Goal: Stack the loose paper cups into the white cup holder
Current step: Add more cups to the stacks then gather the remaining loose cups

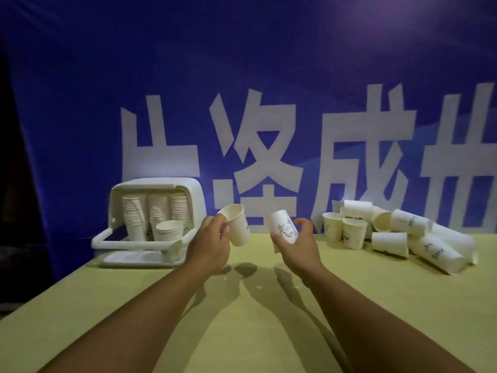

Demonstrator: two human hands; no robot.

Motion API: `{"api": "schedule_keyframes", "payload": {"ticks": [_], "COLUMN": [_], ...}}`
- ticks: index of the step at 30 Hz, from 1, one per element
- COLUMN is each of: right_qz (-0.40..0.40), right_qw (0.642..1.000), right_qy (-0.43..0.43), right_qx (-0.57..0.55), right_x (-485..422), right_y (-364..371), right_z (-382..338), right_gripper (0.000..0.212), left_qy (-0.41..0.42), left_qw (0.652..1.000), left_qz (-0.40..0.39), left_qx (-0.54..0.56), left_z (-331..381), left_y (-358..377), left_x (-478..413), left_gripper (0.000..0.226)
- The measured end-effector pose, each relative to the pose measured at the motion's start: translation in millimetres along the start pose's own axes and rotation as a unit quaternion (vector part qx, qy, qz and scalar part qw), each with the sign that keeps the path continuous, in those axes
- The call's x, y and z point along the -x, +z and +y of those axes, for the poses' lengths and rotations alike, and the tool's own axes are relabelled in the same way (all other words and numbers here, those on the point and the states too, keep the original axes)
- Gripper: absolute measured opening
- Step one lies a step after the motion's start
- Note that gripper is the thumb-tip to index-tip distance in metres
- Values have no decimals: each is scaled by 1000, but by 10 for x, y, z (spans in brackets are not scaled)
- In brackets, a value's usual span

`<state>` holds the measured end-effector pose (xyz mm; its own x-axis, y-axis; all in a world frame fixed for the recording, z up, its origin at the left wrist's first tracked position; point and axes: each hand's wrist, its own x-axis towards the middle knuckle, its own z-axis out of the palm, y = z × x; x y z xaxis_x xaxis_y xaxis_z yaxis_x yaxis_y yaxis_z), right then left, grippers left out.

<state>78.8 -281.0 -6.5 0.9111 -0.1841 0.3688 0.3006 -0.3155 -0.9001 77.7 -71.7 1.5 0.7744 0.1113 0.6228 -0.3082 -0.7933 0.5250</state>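
Note:
My left hand [209, 244] grips a white paper cup [238, 227], mouth tilted up and to the left, above the table's middle. Close to its right, my right hand [295, 243] holds a second paper cup [285, 229] with a black animal drawing, bottom end uppermost. The two cups are a small gap apart. The white cup holder [188, 195] stands open at the back left with three tall stacks of cups inside and a short stack [169, 230] in front of them. A pile of loose paper cups [398, 232] lies at the back right, some upright, most on their sides.
The yellow-green table [242, 319] runs from the near edge to a blue banner [242, 103] with large white characters right behind it. The holder's white lid or tray [134, 258] lies flat in front of it. The table's left edge drops into darkness.

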Motion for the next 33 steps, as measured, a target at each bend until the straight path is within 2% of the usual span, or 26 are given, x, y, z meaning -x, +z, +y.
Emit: {"api": "schedule_keyframes", "payload": {"ticks": [5, 8, 11, 16, 21, 27, 29, 31, 33], "right_qz": [-40, -27, -12, 9, 8, 1, -23, -48, -68], "right_qw": [997, 996, 996, 996, 985, 990, 988, 983, 978], "right_qy": [35, 22, 2, -30, -23, -98, -138, -169, -198], "right_qx": [-57, -81, -93, -84, -168, -106, -68, -48, -10], "right_x": [-87, -106, -145, -352, -558, -538, -532, -516, -495], "right_y": [695, 1066, 1376, 1747, 1993, 2169, 2211, 2247, 2275], "right_z": [-146, -235, -282, -355, -708, -861, -839, -818, -800], "right_gripper": [55, 52, 52, 55, 67, 68, 66, 56, 39], "left_qy": [-14, -28, -59, -81, -75, -56, -83, -123, -154], "left_qw": [993, 982, 974, 978, 974, 968, 971, 976, 977], "left_qz": [111, 186, 219, 154, 102, 9, -9, -6, 3], "left_qx": [-27, -23, -20, -117, -186, -245, -222, -180, -149], "left_z": [-526, -795, -1099, -1406, -1412, -1513, -1497, -1464, -1457], "left_y": [-293, -416, -457, -495, -540, -557, -537, -535, -543], "left_x": [-152, -267, -334, -451, -475, -478, -468, -464, -467], "left_gripper": [10, 15, 19, 16, 19, 21, 22, 34, 59]}}
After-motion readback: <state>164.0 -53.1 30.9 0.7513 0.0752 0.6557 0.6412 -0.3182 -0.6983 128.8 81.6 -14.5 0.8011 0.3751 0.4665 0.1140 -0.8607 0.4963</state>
